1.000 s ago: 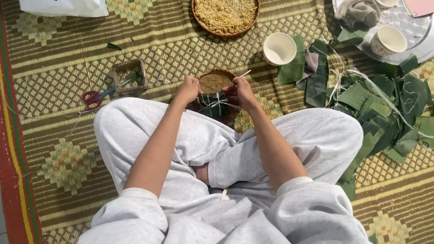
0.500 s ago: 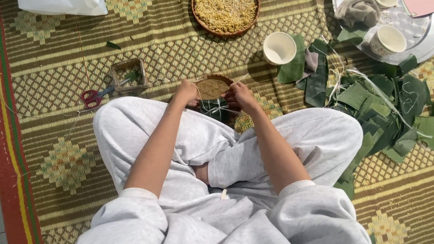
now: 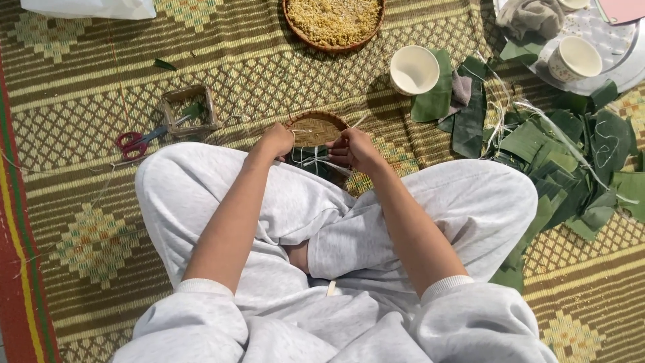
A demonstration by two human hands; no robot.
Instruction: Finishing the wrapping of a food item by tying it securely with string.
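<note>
A small parcel wrapped in green leaf (image 3: 310, 160) rests on a round woven tray (image 3: 320, 128) in front of my crossed legs. Pale strings run across the parcel. My left hand (image 3: 276, 141) is closed at its left side, pinching a string. On the right side my right hand (image 3: 354, 149) grips another pale string that pokes out past the fingers. Both hands touch the parcel and partly hide it.
Red-handled scissors (image 3: 138, 140) and a small square frame (image 3: 188, 109) lie to the left on the woven mat. A basket of yellow grain (image 3: 334, 20) sits at the top. A white bowl (image 3: 414, 68), a cup (image 3: 574, 58) and a pile of green leaves (image 3: 571, 161) are on the right.
My hands shifted slightly while working the strings on the parcel; the parcel stays on the woven tray.
</note>
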